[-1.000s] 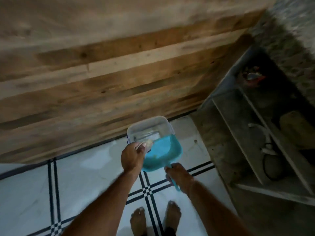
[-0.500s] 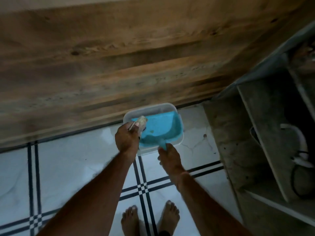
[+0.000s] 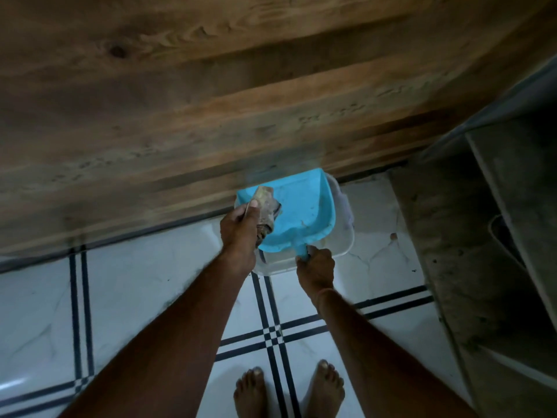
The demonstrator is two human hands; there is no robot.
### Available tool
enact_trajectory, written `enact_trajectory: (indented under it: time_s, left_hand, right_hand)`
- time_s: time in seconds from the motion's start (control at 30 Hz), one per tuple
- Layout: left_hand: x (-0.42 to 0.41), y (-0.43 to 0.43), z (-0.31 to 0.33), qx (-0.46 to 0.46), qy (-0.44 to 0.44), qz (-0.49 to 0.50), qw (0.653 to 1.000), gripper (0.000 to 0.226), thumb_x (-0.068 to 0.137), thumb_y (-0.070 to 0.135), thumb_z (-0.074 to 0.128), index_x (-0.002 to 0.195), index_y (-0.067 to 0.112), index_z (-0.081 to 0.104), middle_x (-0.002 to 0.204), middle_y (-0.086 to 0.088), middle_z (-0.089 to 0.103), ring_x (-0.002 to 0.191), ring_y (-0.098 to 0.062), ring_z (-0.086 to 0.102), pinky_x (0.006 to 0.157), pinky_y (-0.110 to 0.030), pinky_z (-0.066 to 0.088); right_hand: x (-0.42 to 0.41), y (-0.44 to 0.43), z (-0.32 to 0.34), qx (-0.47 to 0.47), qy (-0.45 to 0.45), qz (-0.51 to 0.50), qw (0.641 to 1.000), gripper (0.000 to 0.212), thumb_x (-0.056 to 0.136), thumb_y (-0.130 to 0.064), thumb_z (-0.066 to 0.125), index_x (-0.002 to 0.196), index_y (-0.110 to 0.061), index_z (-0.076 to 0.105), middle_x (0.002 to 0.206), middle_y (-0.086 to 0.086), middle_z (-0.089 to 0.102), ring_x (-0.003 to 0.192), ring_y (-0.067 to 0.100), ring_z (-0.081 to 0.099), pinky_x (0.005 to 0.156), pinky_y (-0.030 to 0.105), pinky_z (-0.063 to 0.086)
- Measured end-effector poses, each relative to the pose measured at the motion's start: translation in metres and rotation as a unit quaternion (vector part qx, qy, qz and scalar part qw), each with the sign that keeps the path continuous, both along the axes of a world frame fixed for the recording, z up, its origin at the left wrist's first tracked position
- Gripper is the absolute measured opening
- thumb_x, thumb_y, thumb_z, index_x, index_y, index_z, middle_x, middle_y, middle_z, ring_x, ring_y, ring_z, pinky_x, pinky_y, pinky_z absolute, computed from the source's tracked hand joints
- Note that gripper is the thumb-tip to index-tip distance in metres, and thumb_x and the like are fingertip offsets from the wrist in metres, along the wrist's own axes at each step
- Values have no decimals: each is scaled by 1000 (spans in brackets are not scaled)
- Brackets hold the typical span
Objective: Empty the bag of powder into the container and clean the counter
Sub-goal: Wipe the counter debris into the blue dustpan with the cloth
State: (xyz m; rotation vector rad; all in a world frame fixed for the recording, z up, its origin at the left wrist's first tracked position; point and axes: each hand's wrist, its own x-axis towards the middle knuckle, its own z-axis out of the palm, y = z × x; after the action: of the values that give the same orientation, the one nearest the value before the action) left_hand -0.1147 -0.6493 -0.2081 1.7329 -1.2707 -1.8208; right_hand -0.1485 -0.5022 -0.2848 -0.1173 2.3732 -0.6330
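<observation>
A blue dustpan (image 3: 301, 212) lies over a clear plastic container (image 3: 343, 233) on the tiled floor by a wooden panel. My right hand (image 3: 316, 265) grips the dustpan's short handle at its near end. My left hand (image 3: 239, 230) holds a crumpled, dirty cloth (image 3: 266, 209) against the dustpan's left side. Most of the container is hidden under the dustpan; only its right rim and near edge show.
A wooden panel (image 3: 211, 101) rises behind the container. Grey concrete shelving (image 3: 488, 236) stands at the right. White floor tiles (image 3: 144, 282) with dark stripes run underfoot, and my bare feet (image 3: 289, 390) are at the bottom.
The view has come closer and lower. The dustpan has shifted farther over the container toward the wood. My left hand with the cloth now sits on the dustpan's left edge.
</observation>
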Motion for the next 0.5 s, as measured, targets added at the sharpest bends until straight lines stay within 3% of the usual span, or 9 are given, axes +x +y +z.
enact_trajectory:
  time_s: [0.1,0.13,0.2,0.3,0.4,0.5]
  left_hand:
    - [9,3,-1,26,-3,-8,1000,15,95,28,70,99,14,73,89,-4,74,81,-19,71,74,-28,58]
    - [13,4,5,33,-6,-20,999,14,95,29,70,96,15,74,88,-3,75,79,-18,72,74,-29,58]
    - [18,9,24,50,-11,-55,997,14,95,32,70,91,19,74,93,-6,78,81,-21,74,76,-33,59]
    - [26,24,67,109,-18,-123,986,19,95,36,68,96,18,73,98,-7,78,86,-22,74,70,-28,57]
    - [29,40,129,148,-8,-217,965,26,95,39,67,100,15,74,104,-8,79,88,-20,75,67,-24,52]
    - [26,58,224,191,48,-271,942,29,101,39,57,106,16,73,107,-6,79,90,-17,76,69,-24,56]
  right_hand:
    - [-7,8,15,47,25,-1,999,50,96,-26,66,139,-4,54,133,20,52,123,36,54,98,36,47]
    - [-7,13,25,20,45,-28,998,53,94,-23,69,141,-4,51,133,21,51,125,36,52,100,38,46]
    - [-3,26,52,-131,63,-85,986,54,92,-13,72,142,-9,53,133,17,52,124,33,54,102,41,49]
    - [-1,38,111,-354,-47,-99,929,54,95,-4,67,144,-23,54,143,4,48,127,20,54,97,30,57]
    - [-23,39,188,-407,-130,-10,904,51,100,-16,64,148,-29,53,153,2,48,137,20,53,106,38,53]
    - [-40,49,285,-417,-155,37,895,40,100,-4,61,140,-12,61,142,8,62,130,25,61,104,44,54]
